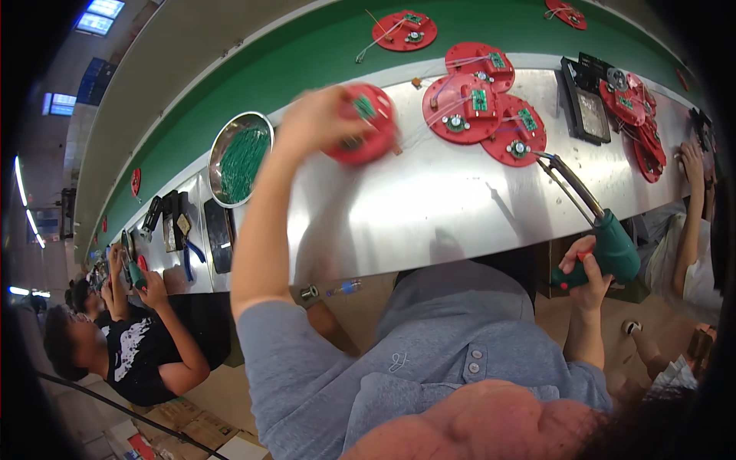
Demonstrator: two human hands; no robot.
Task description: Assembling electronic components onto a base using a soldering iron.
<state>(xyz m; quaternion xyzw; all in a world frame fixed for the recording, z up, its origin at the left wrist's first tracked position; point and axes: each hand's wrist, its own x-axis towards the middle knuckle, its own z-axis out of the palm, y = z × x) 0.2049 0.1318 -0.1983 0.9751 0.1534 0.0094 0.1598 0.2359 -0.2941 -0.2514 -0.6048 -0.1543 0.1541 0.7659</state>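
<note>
Red disc (362,126), blurred, sits clamped in the left hand (322,119) fingers above the steel counter (429,203). Left of them lies a bowl of green parts (241,159); right, three more red discs (483,103). Right hand (586,272) fingers wrap a green soldering iron (606,238).

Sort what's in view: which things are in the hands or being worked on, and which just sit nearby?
In hand:
- red round disc, held up by the left hand
- green-handled soldering gun, gripped by the right hand
- cluster of red discs with small green boards on the steel bench

Lying about:
- round bowl of green parts
- black tray
- blue-handled pliers
- red disc on the green belt
</note>
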